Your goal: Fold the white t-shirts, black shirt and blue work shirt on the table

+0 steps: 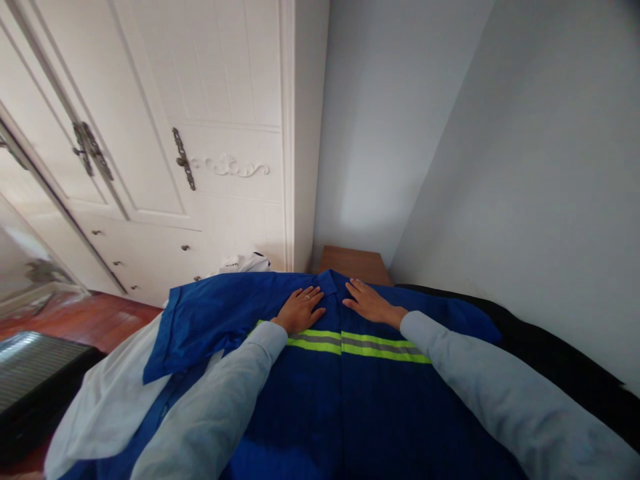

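Observation:
A blue garment [300,400] with a yellow-green and grey reflective stripe [320,341] lies spread out in front of me, its short sleeve reaching to the left. My left hand [301,309] rests flat on its upper part, just left of the collar [329,280], fingers apart, with a ring on one finger. On the other side of the collar, my right hand [371,303] lies on the cloth above the stripe, its fingers spread. Neither hand grips anything. White cloth [107,393] shows beneath the garment at the left.
A white wardrobe [235,87] with dark metal handles stands at the back left. Behind the collar is a brown wooden surface [353,263] by the grey wall [540,167]. Black material [555,360] runs along the right. A dark ridged object [40,367] sits at the lower left.

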A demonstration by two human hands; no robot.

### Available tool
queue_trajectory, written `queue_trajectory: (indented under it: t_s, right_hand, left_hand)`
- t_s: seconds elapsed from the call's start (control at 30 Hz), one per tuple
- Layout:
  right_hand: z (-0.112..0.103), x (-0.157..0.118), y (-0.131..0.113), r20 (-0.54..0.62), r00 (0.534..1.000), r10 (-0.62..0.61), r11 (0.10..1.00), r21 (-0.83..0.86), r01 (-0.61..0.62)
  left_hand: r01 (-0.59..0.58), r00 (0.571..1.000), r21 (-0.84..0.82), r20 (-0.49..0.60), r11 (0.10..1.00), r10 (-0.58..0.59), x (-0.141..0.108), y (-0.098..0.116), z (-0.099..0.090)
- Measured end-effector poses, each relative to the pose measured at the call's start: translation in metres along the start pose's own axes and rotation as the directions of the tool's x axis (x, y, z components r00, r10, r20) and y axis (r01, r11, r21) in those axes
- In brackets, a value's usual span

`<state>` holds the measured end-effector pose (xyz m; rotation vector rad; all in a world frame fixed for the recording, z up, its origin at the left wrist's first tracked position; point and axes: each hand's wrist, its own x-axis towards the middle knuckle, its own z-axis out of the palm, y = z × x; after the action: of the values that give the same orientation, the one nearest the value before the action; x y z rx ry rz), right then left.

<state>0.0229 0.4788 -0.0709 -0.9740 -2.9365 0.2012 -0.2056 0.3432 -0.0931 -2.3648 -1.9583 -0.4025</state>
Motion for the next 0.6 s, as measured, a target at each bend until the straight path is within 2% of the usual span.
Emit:
queue_trajectory:
  t_s: [0.1,0.17,0.3,0.47,0.6]
  right_hand:
    - [0.023,-0.006,-0.006,0.02,0.999,0.038,0.999,0.025,-0.039]
    - [0.03,-0.012,-0.007,0.002,0.999,0.049,0.998,0.03,-0.049]
    - [0.027,-0.019,-0.009,0.005,0.997,0.078,0.997,0.018,-0.078]
    - [0.027,-0.021,-0.012,-0.023,0.982,0.185,0.982,0.026,-0.185]
    - [0.029,-0.03,-0.002,-0.008,0.983,0.186,0.982,0.022,-0.185]
  left_hand:
    - [-0.007,1.0,0.002,0.01,1.0,0.007,0.0,-0.002,0.002]
    - [-0.011,1.0,0.005,0.022,1.0,0.011,0.001,-0.002,0.003]
    - [-0.013,1.0,0.011,0.025,1.0,0.012,0.002,-0.003,0.003]
    - [-0.021,1.0,0.007,0.005,1.0,0.021,0.002,-0.005,0.005]
    - [-0.021,1.0,0.007,0.018,1.0,0.021,0.002,-0.007,0.006]
